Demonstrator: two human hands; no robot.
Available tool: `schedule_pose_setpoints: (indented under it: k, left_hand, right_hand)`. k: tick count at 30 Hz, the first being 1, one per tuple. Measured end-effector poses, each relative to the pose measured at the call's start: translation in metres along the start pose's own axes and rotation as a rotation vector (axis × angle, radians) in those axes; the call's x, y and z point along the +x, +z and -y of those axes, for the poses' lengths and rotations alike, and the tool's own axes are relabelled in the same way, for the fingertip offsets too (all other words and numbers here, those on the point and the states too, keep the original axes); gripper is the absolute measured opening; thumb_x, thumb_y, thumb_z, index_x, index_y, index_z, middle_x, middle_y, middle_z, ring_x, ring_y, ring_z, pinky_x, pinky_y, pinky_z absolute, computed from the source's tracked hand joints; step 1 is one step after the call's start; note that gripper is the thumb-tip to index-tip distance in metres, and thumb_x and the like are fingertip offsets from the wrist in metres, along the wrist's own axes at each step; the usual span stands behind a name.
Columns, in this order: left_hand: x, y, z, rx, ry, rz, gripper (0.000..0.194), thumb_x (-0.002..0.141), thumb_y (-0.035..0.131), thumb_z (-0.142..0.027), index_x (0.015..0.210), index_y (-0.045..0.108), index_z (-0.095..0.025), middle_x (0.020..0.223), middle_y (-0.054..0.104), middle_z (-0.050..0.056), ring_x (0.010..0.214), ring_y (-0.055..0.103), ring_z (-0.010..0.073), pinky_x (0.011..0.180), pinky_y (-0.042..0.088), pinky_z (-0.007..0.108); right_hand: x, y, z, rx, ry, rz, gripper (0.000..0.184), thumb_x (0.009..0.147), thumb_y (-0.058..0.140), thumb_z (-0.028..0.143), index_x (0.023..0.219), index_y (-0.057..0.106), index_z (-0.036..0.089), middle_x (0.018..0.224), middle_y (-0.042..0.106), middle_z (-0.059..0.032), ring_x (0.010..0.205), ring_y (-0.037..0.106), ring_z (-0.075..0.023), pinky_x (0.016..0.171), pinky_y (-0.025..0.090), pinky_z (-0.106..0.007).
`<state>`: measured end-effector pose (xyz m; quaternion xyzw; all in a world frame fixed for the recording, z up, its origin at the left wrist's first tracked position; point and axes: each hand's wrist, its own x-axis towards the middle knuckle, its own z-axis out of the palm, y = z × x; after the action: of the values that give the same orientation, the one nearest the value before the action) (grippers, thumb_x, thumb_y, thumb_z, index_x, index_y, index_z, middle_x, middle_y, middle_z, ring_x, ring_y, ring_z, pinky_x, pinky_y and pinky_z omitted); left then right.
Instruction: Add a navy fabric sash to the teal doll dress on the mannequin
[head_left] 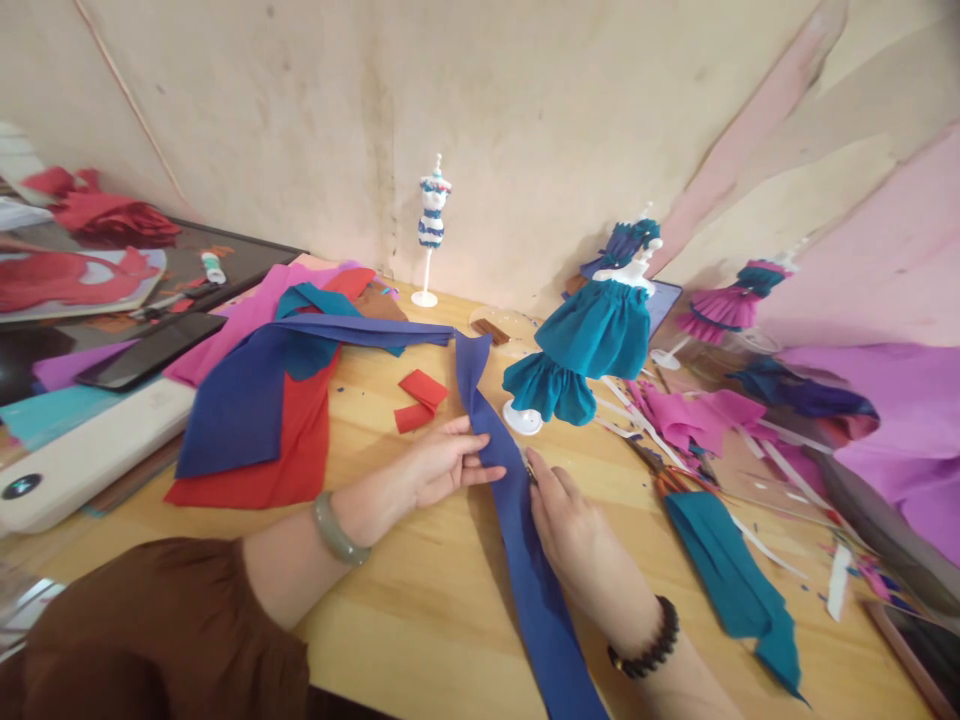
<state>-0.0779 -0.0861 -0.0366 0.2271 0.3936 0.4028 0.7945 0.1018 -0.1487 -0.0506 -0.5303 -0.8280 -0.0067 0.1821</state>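
A long blue strip of paper or cloth [504,490] runs from the middle of the table down toward me, its far end folded and twisted. My left hand [450,462] holds the strip's left edge between its fingers. On the strip's right edge lies my right hand [564,515], fingers curled. A small, partly metallic thing shows at its fingertips, too hidden to name. Just beyond the right hand stands a small dress form in a gathered teal dress [596,325]. Beyond my left hand is a folded red piece [421,398].
A blue sheet [232,405] lies over a red sheet [300,440] at left, near a white device [97,455]. A bare dress form [425,270] stands by the wall. Orange-handled scissors [679,480], a teal piece [739,570] and scraps lie right, near a pink-skirted form [724,310].
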Motion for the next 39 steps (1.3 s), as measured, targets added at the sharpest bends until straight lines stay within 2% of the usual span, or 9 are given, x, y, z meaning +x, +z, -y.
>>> schedule_pose_setpoints:
  k: [6, 13, 20, 28, 35, 39]
  left_hand:
    - [-0.0014, 0.0000, 0.0014, -0.011, -0.009, 0.026, 0.017, 0.083, 0.055, 0.000, 0.093, 0.058, -0.014, 0.078, 0.056, 0.002, 0.069, 0.059, 0.0115, 0.074, 0.058, 0.037]
    - [-0.0060, 0.0049, 0.0007, -0.027, 0.009, 0.052, 0.017, 0.084, 0.053, 0.000, 0.089, 0.060, -0.014, 0.077, 0.055, 0.001, 0.067, 0.055, 0.0097, 0.078, 0.057, 0.040]
    - [-0.0031, 0.0007, 0.0032, -0.072, 0.013, 0.100, 0.015, 0.083, 0.056, -0.001, 0.088, 0.060, -0.015, 0.074, 0.054, 0.000, 0.070, 0.059, 0.0119, 0.083, 0.055, 0.044]
    - [-0.0027, -0.0016, 0.0058, -0.073, 0.005, 0.181, 0.020, 0.082, 0.057, -0.002, 0.096, 0.061, -0.016, 0.078, 0.058, 0.000, 0.075, 0.061, 0.0131, 0.085, 0.053, 0.043]
    - [-0.0033, 0.0009, 0.0064, -0.099, 0.015, 0.178, 0.018, 0.084, 0.055, -0.002, 0.094, 0.061, -0.015, 0.073, 0.059, 0.000, 0.071, 0.062, 0.0127, 0.086, 0.053, 0.045]
    - [-0.0042, 0.0014, 0.0063, -0.112, 0.024, 0.220, 0.020, 0.081, 0.057, -0.002, 0.096, 0.062, -0.016, 0.080, 0.065, 0.002, 0.076, 0.066, 0.0149, 0.087, 0.052, 0.044]
  right_hand:
    - [0.0019, -0.0017, 0.0022, 0.014, 0.035, 0.011, 0.042, 0.094, 0.034, 0.014, 0.134, 0.046, 0.009, 0.101, 0.067, -0.0169, 0.085, 0.071, -0.0229, 0.068, 0.061, -0.031]
    - [0.0021, -0.0022, 0.0009, 0.028, 0.037, 0.022, 0.044, 0.094, 0.031, 0.012, 0.136, 0.045, 0.010, 0.104, 0.066, -0.0172, 0.091, 0.070, -0.0231, 0.076, 0.061, -0.033]
    - [0.0029, -0.0036, 0.0004, 0.082, 0.056, 0.015, 0.044, 0.095, 0.031, 0.012, 0.137, 0.043, 0.012, 0.105, 0.066, -0.0173, 0.091, 0.070, -0.0237, 0.084, 0.059, -0.041]
    - [0.0032, -0.0031, 0.0000, 0.081, 0.033, -0.016, 0.042, 0.095, 0.030, 0.014, 0.135, 0.044, 0.010, 0.111, 0.065, -0.0201, 0.094, 0.069, -0.0257, 0.079, 0.060, -0.040]
    - [0.0021, -0.0015, -0.0003, 0.122, 0.052, -0.060, 0.041, 0.096, 0.031, 0.018, 0.136, 0.042, 0.013, 0.115, 0.065, -0.0188, 0.098, 0.068, -0.0258, 0.082, 0.060, -0.042]
    - [0.0017, -0.0010, 0.0000, 0.144, 0.061, -0.083, 0.041, 0.097, 0.032, 0.021, 0.136, 0.041, 0.014, 0.115, 0.065, -0.0184, 0.097, 0.069, -0.0257, 0.081, 0.060, -0.042]
